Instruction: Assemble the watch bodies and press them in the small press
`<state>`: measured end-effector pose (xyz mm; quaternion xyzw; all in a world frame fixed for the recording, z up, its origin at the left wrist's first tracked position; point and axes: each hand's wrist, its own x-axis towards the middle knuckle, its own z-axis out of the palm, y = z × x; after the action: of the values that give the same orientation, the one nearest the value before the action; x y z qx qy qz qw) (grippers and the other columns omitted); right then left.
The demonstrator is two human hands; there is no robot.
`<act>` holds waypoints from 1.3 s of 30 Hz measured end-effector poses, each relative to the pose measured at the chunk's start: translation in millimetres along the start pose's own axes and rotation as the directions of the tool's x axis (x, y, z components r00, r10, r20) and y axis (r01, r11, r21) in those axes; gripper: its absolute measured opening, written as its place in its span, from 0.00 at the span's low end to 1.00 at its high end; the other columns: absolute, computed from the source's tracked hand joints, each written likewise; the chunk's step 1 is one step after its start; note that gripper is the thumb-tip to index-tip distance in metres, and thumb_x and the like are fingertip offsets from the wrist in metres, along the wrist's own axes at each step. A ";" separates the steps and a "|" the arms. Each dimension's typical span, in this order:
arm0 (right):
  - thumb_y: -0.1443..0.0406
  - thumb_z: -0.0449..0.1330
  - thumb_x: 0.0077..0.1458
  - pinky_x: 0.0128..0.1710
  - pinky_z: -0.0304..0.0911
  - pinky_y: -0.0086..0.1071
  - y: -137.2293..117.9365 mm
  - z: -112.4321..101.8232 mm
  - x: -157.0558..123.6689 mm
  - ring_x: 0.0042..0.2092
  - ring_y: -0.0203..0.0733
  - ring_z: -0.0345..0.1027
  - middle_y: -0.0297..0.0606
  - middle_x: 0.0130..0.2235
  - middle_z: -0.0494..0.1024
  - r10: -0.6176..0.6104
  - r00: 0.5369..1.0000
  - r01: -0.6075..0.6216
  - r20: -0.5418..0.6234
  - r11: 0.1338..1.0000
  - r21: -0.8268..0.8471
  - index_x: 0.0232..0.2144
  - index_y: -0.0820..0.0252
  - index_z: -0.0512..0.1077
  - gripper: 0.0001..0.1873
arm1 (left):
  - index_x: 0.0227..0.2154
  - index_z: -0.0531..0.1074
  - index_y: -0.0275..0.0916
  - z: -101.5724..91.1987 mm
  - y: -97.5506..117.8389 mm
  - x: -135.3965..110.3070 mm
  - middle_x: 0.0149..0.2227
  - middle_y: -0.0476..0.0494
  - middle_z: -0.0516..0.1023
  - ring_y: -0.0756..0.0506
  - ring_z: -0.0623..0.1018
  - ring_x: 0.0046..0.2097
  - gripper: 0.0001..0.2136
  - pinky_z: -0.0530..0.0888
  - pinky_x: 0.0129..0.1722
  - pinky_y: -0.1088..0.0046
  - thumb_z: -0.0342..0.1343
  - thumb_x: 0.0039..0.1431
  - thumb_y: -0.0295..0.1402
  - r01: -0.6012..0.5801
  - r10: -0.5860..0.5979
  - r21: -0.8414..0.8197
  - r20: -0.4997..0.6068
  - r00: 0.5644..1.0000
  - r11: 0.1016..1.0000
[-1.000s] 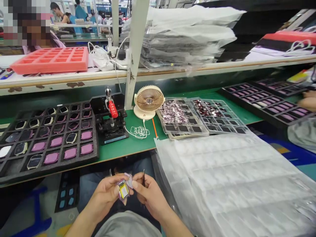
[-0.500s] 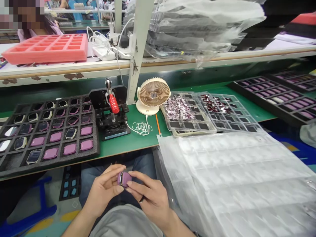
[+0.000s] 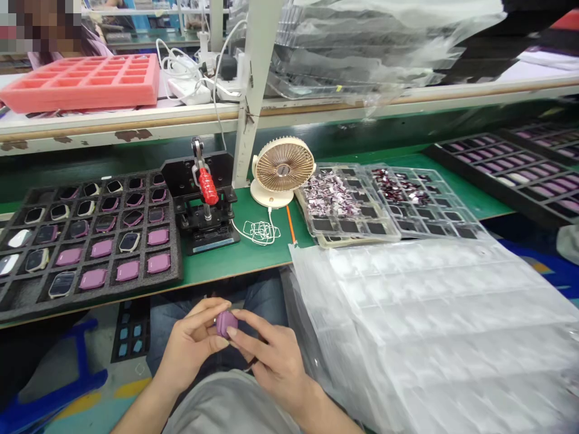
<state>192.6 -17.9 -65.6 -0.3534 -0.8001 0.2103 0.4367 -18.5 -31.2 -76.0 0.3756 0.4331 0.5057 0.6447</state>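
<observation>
Both hands meet over my lap, below the bench edge. My left hand (image 3: 190, 346) and my right hand (image 3: 271, 355) pinch the same small purple watch case (image 3: 224, 322) between thumbs and fingertips. A thin dark tool, likely tweezers (image 3: 251, 364), is tucked under my right palm. On the bench to the left, a black foam tray (image 3: 18, 298) holds several purple cases and watch screens in its cells. A black press jig with a red handle (image 3: 204, 202) stands just right of that tray.
A small beige fan (image 3: 281, 170) and its white cord sit mid-bench. Clear trays of small parts (image 3: 348, 208) lie to the right, with clear plastic sheets (image 3: 434, 325) draped over the edge. More black trays (image 3: 511, 175) are far right. A pink foam tray (image 3: 85, 81) rests on the shelf; another person sits behind it.
A second ago the case lay open, showing a yellow battery inside. It is now turned or closed so only its purple shell shows. My view has shifted slightly down and left.
</observation>
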 end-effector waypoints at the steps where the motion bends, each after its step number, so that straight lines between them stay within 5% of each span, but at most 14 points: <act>1: 0.73 0.57 0.67 0.32 0.74 0.30 1.1 1.6 -1.8 0.42 0.40 0.83 0.46 0.60 0.78 -0.020 1.000 0.020 0.008 0.999 -0.030 0.58 0.50 0.76 0.22 | 0.51 0.84 0.47 0.4 -0.1 0.2 0.58 0.37 0.75 0.37 0.80 0.57 0.21 0.79 0.56 0.64 0.73 0.53 0.30 -0.002 0.002 -0.006 -0.005 1.000 1.000; 8: 0.76 0.55 0.66 0.37 0.76 0.32 10.2 18.3 -8.3 0.45 0.42 0.82 0.47 0.62 0.77 -0.013 1.000 0.012 -0.020 0.997 -0.079 0.61 0.51 0.72 0.26 | 0.55 0.81 0.47 14.2 -3.6 1.0 0.62 0.37 0.76 0.37 0.80 0.58 0.19 0.76 0.60 0.63 0.69 0.61 0.36 0.066 -0.074 -0.070 -0.119 0.990 0.995; 11: 0.68 0.62 0.67 0.47 0.76 0.35 9.0 18.6 -2.0 0.52 0.45 0.79 0.46 0.57 0.79 0.143 0.990 -0.142 -0.016 0.989 0.034 0.60 0.52 0.70 0.21 | 0.52 0.83 0.45 17.2 -7.4 2.9 0.51 0.38 0.85 0.42 0.84 0.50 0.18 0.79 0.54 0.68 0.70 0.59 0.38 0.082 -0.114 -0.130 -0.258 0.959 0.988; 13: 0.62 0.63 0.67 0.44 0.75 0.36 7.2 15.3 3.4 0.48 0.45 0.79 0.44 0.50 0.81 0.256 0.966 -0.259 0.046 0.963 0.079 0.56 0.54 0.71 0.17 | 0.49 0.84 0.44 15.8 -10.3 3.7 0.44 0.38 0.88 0.43 0.85 0.45 0.17 0.80 0.50 0.69 0.72 0.57 0.38 0.054 -0.096 -0.156 -0.278 0.956 0.986; 17: 0.60 0.56 0.71 0.32 0.62 0.32 8.0 7.6 10.5 0.34 0.40 0.73 0.36 0.35 0.78 0.182 0.960 -0.201 0.212 0.977 0.070 0.46 0.56 0.73 0.08 | 0.44 0.86 0.43 8.6 -12.5 2.0 0.42 0.38 0.88 0.42 0.86 0.43 0.14 0.81 0.47 0.69 0.74 0.53 0.35 0.037 -0.060 -0.099 -0.240 0.969 0.994; 21: 0.64 0.55 0.71 0.31 0.57 0.34 14.2 4.6 8.9 0.33 0.39 0.70 0.38 0.36 0.78 0.039 0.976 -0.060 0.215 0.994 0.092 0.49 0.58 0.72 0.09 | 0.45 0.86 0.45 3.3 2.1 1.5 0.44 0.39 0.87 0.41 0.85 0.46 0.12 0.81 0.49 0.67 0.71 0.58 0.35 0.004 0.010 0.164 -0.089 0.996 0.986; 24: 0.65 0.56 0.70 0.30 0.54 0.34 16.1 5.8 5.9 0.31 0.39 0.68 0.38 0.36 0.77 0.001 0.977 -0.022 0.212 0.995 0.096 0.50 0.58 0.71 0.09 | 0.41 0.87 0.46 2.4 16.7 4.1 0.41 0.41 0.85 0.43 0.84 0.44 0.07 0.80 0.45 0.70 0.68 0.61 0.34 -0.132 0.132 0.380 0.027 0.991 0.916; 27: 0.66 0.55 0.70 0.31 0.53 0.34 12.5 7.3 6.2 0.32 0.38 0.67 0.37 0.36 0.76 0.062 0.966 -0.093 0.251 0.989 0.116 0.47 0.57 0.71 0.07 | 0.37 0.86 0.46 3.3 19.8 7.1 0.35 0.44 0.82 0.45 0.81 0.38 0.04 0.78 0.37 0.74 0.66 0.63 0.34 -0.201 0.218 0.454 0.016 0.976 0.868; 31: 0.64 0.57 0.67 0.34 0.53 0.33 5.6 9.4 11.6 0.35 0.39 0.67 0.36 0.36 0.76 0.249 0.913 -0.314 0.323 0.935 0.167 0.42 0.56 0.72 0.04 | 0.36 0.85 0.43 5.7 6.7 10.2 0.34 0.46 0.77 0.48 0.78 0.32 0.06 0.77 0.30 0.75 0.65 0.63 0.37 -0.144 0.189 0.400 -0.076 0.979 0.905; 33: 0.61 0.59 0.66 0.33 0.54 0.32 6.9 11.6 15.3 0.33 0.38 0.65 0.35 0.33 0.75 0.378 0.861 -0.485 0.340 0.812 0.325 0.37 0.57 0.72 0.06 | 0.39 0.84 0.42 6.6 -0.4 11.4 0.34 0.46 0.77 0.48 0.79 0.31 0.08 0.78 0.31 0.74 0.64 0.65 0.38 -0.083 0.123 0.350 -0.094 0.988 0.933; 34: 0.58 0.59 0.65 0.30 0.53 0.30 9.2 12.7 17.4 0.29 0.35 0.62 0.33 0.30 0.72 0.466 0.803 -0.595 0.372 0.673 0.440 0.34 0.57 0.70 0.10 | 0.43 0.84 0.43 6.7 -2.9 11.8 0.36 0.46 0.78 0.48 0.80 0.32 0.09 0.80 0.33 0.72 0.63 0.65 0.39 -0.067 0.103 0.339 -0.089 0.991 0.938; 37: 0.52 0.64 0.59 0.21 0.40 0.27 18.8 13.7 25.1 0.20 0.29 0.42 0.23 0.22 0.60 0.624 0.501 -0.782 0.599 0.030 0.622 0.29 0.55 0.63 0.18 | 0.58 0.76 0.48 4.8 -5.7 12.1 0.50 0.41 0.78 0.42 0.83 0.45 0.20 0.83 0.46 0.63 0.67 0.63 0.37 -0.167 0.202 0.491 -0.019 0.979 0.855; 39: 0.53 0.68 0.55 0.19 0.32 0.27 22.6 12.1 30.3 0.19 0.27 0.35 0.20 0.20 0.55 0.591 0.383 -0.774 0.710 -0.214 0.595 0.28 0.55 0.61 0.20 | 0.60 0.74 0.50 1.9 -4.8 12.1 0.57 0.39 0.76 0.39 0.80 0.55 0.24 0.80 0.55 0.57 0.67 0.62 0.32 -0.341 0.361 0.673 0.116 0.925 0.656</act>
<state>179.7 19.4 -69.9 -0.4002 -0.2233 0.8420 0.2846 -13.8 -20.5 -81.9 0.6548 0.5160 0.4309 0.3453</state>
